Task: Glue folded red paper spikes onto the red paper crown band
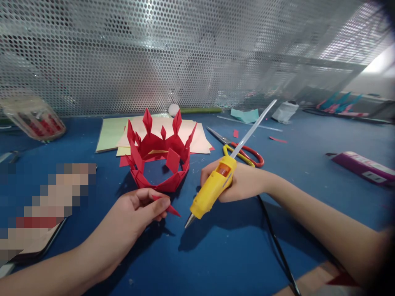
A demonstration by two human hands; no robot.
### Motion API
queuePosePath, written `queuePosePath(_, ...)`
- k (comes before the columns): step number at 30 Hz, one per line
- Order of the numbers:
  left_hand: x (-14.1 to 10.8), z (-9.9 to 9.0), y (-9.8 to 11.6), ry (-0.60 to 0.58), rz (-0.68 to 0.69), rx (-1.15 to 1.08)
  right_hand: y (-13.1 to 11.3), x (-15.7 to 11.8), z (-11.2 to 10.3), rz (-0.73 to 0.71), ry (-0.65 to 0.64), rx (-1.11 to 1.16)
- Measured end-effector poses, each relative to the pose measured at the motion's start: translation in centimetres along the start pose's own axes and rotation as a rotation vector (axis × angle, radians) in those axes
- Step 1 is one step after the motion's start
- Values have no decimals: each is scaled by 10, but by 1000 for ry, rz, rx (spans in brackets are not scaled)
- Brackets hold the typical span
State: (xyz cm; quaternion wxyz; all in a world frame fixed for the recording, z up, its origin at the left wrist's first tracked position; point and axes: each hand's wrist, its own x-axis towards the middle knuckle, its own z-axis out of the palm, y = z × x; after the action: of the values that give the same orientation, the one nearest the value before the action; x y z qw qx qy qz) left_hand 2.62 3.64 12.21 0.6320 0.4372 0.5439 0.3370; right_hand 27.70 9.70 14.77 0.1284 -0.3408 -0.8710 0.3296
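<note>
Between the thumb and fingers of my left hand (138,211) is a small pointed piece of folded red paper (173,211). My right hand (247,181) grips a yellow hot glue gun (212,187), its metal nozzle tilted down to the left, close to the paper's tip but apart from it. A long clear glue stick (254,127) juts from the gun's back end. Just behind my left hand stands a red paper crown (154,181) with upright folded points around its rim. From the gun a black cord (276,242) runs toward the front edge.
Behind the crown lie coloured paper sheets (197,137). Scissors (259,155) with red and yellow handles rest beyond my right hand. A clear jar (37,119) stands back left, near a partly pixelated phone (46,242). A purple package (364,166) sits at right; perforated metal (185,53) borders the table.
</note>
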Motion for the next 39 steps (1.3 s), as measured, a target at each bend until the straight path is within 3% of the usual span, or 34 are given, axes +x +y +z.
queuePosePath(4, -1, -1, 1, -2, -17, -1, -5, 3, 1, -139, 99, 92)
queuePosePath(11, -1, 1, 0, 10, -14, 6, -10, 4, 3, -418, 276, -62)
queuePosePath(26, -3, 3, 2, 43, 15, -34, -13, 8, 12, -451, 204, -70)
queuePosePath(39, -3, 4, 5, 83, -13, 10, -1, -2, -9, -425, 141, -311)
